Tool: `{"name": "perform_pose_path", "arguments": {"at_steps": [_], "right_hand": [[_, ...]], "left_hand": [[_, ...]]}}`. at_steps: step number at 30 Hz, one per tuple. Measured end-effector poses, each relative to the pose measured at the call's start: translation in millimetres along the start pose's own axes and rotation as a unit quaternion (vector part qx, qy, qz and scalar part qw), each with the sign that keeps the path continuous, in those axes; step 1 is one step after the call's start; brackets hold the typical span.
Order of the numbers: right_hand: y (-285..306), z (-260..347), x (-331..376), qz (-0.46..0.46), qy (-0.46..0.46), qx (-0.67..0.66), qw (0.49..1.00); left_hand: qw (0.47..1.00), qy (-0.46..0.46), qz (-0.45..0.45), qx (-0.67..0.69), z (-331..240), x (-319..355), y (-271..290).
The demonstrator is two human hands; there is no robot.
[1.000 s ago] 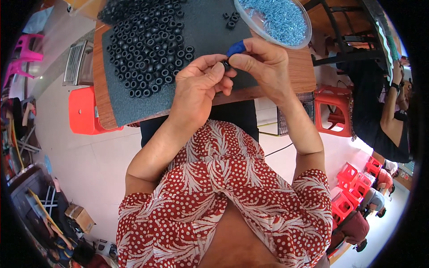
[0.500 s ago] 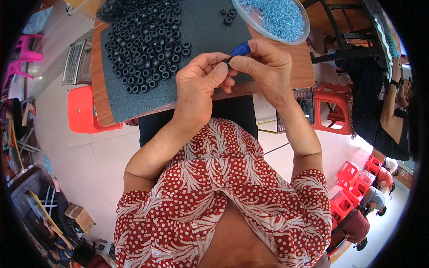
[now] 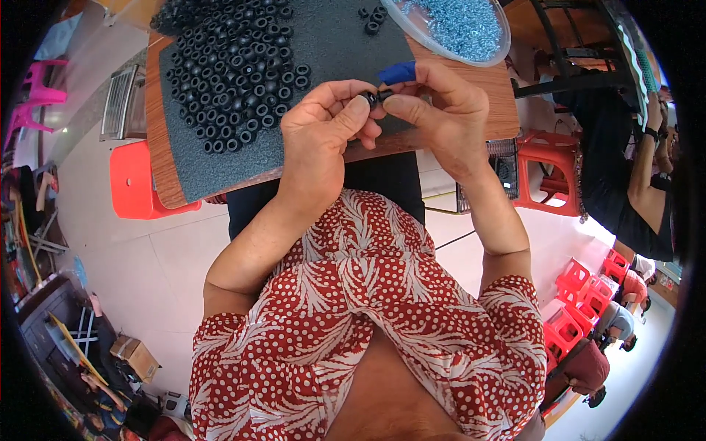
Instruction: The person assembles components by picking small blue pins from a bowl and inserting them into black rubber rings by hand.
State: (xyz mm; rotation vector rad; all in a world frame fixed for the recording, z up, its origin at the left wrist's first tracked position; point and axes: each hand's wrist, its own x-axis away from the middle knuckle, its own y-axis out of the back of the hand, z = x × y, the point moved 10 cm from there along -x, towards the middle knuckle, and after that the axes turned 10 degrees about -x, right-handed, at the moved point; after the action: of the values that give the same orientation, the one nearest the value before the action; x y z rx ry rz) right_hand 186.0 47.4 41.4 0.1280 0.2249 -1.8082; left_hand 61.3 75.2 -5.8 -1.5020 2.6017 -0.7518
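Note:
Above the table's near edge, my two hands meet with fingers bent in a pinch. Between thumb and fingers, my left hand (image 3: 318, 140) grips a small round black piece (image 3: 371, 98), like the ring-shaped pieces on the mat. My right hand (image 3: 450, 121) pinches a second, smaller black part (image 3: 385, 94) right beside it; whether the two parts join is hard to see. A blue cover (image 3: 398, 73) wraps the tip of my right index finger. To the left lies a big pile of black ring-shaped pieces (image 3: 243, 81).
The pile rests on a dark grey mat (image 3: 331, 48) over a wooden table (image 3: 156, 132). Several black pieces (image 3: 373, 20) sit apart at the mat's far right. A clear round tub (image 3: 504, 55) holds tiny light blue parts. Red stools (image 3: 131, 180) flank the table; people sit at right.
My fingertips have drawn slightly apart, so the black parts between them now show more clearly. My right hand has shifted a little to the right, my left a little to the left.

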Motion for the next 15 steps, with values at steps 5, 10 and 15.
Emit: {"name": "perform_pose_path", "arguments": {"at_steps": [5, 10, 15], "right_hand": [[-6, 19, -1, 0.026, 0.070, 0.107, 0.991], [-20, 42, 3, 0.053, 0.194, 0.244, 0.949], [-29, 53, 14, 0.069, 0.302, 0.305, 0.900]], "left_hand": [[1.000, -0.004, -0.004, -0.015, -1, 0, 1], [1.000, -0.003, -0.008, -0.026, 1, 1, 3], [1.000, 0.014, -0.009, -0.019, 5, 1, 2]]}}
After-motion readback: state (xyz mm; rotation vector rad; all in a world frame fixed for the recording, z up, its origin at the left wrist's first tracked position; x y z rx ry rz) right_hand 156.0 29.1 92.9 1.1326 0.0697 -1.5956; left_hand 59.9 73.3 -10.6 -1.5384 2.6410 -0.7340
